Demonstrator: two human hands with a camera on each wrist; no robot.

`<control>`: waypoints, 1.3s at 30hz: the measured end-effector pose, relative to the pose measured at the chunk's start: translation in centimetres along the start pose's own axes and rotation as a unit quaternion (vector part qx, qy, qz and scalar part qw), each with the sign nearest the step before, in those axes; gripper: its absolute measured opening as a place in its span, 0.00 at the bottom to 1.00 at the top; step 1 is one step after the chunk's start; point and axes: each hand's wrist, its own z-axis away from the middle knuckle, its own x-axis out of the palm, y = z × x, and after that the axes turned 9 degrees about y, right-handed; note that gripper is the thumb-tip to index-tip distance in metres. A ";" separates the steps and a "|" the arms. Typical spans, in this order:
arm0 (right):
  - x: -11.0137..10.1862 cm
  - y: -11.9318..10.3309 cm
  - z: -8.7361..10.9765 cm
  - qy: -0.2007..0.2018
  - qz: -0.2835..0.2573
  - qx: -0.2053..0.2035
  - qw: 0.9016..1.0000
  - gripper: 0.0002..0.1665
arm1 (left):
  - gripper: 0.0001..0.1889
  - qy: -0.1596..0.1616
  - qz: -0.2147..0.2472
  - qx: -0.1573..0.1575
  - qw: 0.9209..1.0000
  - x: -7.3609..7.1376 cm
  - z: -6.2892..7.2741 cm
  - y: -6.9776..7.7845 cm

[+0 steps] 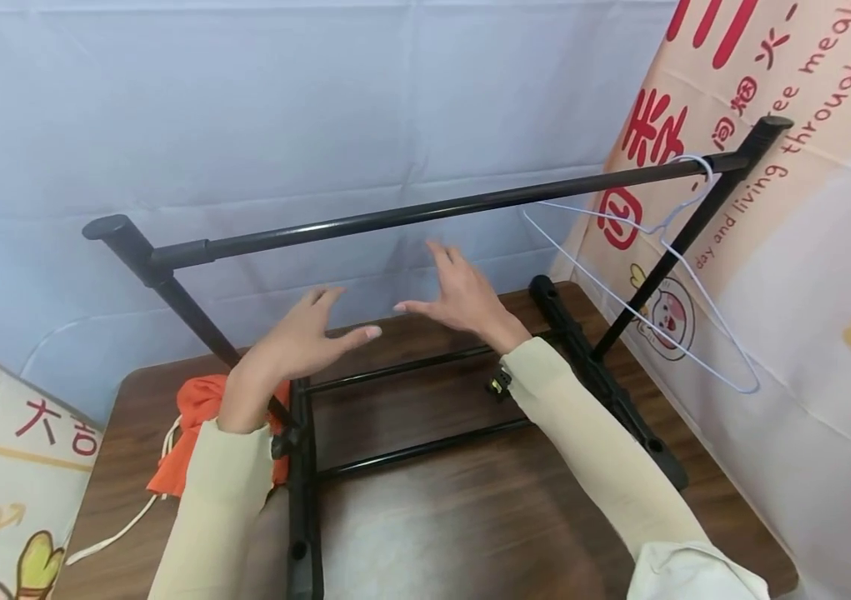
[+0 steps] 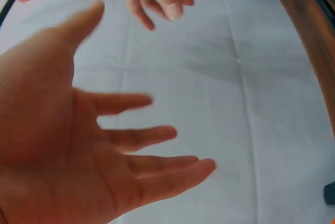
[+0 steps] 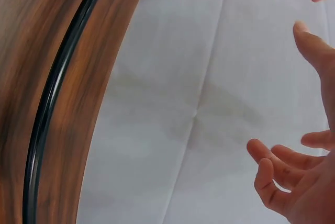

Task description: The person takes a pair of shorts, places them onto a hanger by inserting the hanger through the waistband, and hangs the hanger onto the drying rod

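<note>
- Table, wood-grain [image 1: 455,517]: lay below both hands.
- Garment rack, black [image 1: 433,212]: stood on the table, top rail [image 1: 350,227] beyond the fingertips.
- Clothes hanger, pale blue [image 1: 664,229]: hung from the rail, right of the right hand.
- Drawstring bag, orange [image 1: 196,404]: lay beneath the left wrist.
- Left hand [image 1: 297,342] and right hand [image 1: 466,293]: apart, fingers spread.

Orange cloth [image 1: 194,412] partly hidden, rack foot [image 1: 303,508] cropped

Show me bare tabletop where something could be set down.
Bare tabletop shows between the rack's two lower crossbars and, nearer the camera, between its feet. It's crowded at left, where orange cloth lies beside the left foot.
</note>
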 end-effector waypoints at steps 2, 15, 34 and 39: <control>-0.2 -0.5 0.3 -0.013 -0.009 -0.003 1.000 0.70 | 0.58 -0.007 -0.005 0.009 1.000 -0.1 1.0 0.1; -1.9 -3.6 1.8 -0.058 -0.044 -0.038 0.997 0.65 | 0.55 0.037 0.016 0.039 0.998 -1.4 7.0 -0.3; 0.0 -7.3 6.8 -0.102 -0.101 -0.109 0.984 0.42 | 0.32 0.079 0.085 -0.053 0.992 -0.8 12.7 -5.1; 2.8 -9.6 7.9 -0.137 -0.140 -0.136 0.971 0.35 | 0.37 0.090 0.089 -0.104 0.986 -0.3 14.0 -8.2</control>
